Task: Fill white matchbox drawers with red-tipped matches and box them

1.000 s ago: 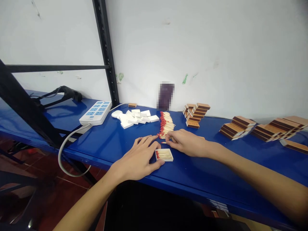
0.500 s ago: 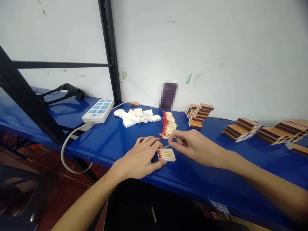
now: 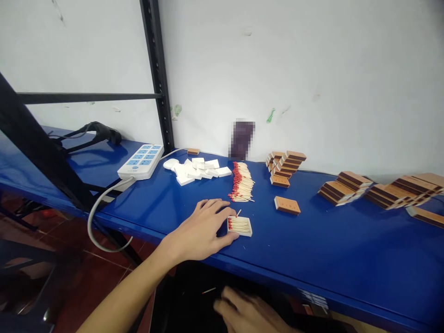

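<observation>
Blue shelf (image 3: 322, 249); matches (image 3: 243, 182); matchboxes (image 3: 287, 206); trays (image 3: 192, 171)

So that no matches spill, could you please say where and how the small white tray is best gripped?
Perhaps grip the white tray by its long outer walls, from the right: its right end is free, the left hand holds the left, and matches lie uncovered.

I get a bright, even view of the pale wall (image 3: 312, 69), with light seeming to fall from above and a soft sheen on the blue tabletop (image 3: 329, 249). Below it, the floor (image 3: 93, 282) sinks into dimness. My right hand (image 3: 251, 310) is smeared by motion blur, the wide lens tilts the shelf post (image 3: 157, 69), and a patch (image 3: 242, 140) is pixelated.
</observation>
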Available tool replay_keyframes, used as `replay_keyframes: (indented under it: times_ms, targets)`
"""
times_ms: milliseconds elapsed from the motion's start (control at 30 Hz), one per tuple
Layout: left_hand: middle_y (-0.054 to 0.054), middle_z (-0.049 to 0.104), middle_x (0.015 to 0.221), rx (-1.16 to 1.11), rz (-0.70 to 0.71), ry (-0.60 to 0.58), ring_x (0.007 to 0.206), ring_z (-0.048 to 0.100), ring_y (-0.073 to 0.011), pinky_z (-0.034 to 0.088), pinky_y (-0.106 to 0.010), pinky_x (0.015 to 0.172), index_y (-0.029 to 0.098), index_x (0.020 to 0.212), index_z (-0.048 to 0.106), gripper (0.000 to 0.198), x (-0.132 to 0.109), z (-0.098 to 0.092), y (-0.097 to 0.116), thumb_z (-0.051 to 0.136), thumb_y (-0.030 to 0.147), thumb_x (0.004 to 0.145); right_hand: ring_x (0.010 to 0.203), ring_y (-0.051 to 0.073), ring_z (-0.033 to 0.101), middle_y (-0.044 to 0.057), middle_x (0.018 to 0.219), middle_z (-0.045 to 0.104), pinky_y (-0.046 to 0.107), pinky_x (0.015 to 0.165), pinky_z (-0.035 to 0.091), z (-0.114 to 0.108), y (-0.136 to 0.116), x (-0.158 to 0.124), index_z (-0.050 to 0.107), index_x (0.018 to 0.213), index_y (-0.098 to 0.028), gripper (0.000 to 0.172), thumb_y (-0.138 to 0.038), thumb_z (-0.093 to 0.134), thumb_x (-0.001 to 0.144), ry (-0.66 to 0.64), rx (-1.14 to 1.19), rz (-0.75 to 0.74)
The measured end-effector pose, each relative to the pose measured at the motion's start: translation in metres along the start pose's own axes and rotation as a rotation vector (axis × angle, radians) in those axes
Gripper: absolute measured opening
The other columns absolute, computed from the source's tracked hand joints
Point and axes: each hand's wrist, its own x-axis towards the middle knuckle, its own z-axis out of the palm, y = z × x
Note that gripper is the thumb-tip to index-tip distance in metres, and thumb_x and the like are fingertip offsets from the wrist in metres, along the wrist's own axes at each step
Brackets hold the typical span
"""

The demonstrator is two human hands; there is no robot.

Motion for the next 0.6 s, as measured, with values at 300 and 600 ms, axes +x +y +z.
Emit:
replay_keyframes:
  times_ms: [300, 600]
  targets:
    - [-0.005, 0.049, 0.138, -0.057, -0.006, -0.007, 0.131, 0.039, -0.0277, 0.034, -0.046, 0.105, 0.027, 0.138, 0.040, 0.047, -0.001, -0.003, 0.002, 0.049, 0.043, 0.094, 0.105, 0.024, 0.061, 0.006, 0.118, 0.065, 0.035, 0.096, 0.045, 0.027, 0.024, 0.042, 0.056, 0.124, -0.025, 0.035, -0.025, 0.048, 0.090, 0.091, 0.098, 0.128]
    - [-0.001, 0.055, 0.136, -0.021, 0.101, -0.012, 0.131, 0.041, -0.0220, 0.031, -0.040, 0.109, 0.027, 0.130, 0.053, 0.035, 0.000, -0.003, 0.002, 0.050, 0.035, 0.096, 0.086, 0.023, 0.064, 0.008, 0.092, 0.066, 0.033, 0.077, 0.053, 0.047, 0.020, 0.046, 0.066, 0.090, -0.015, 0.012, -0.018, 0.062, 0.078, -0.028, -0.168, -0.046]
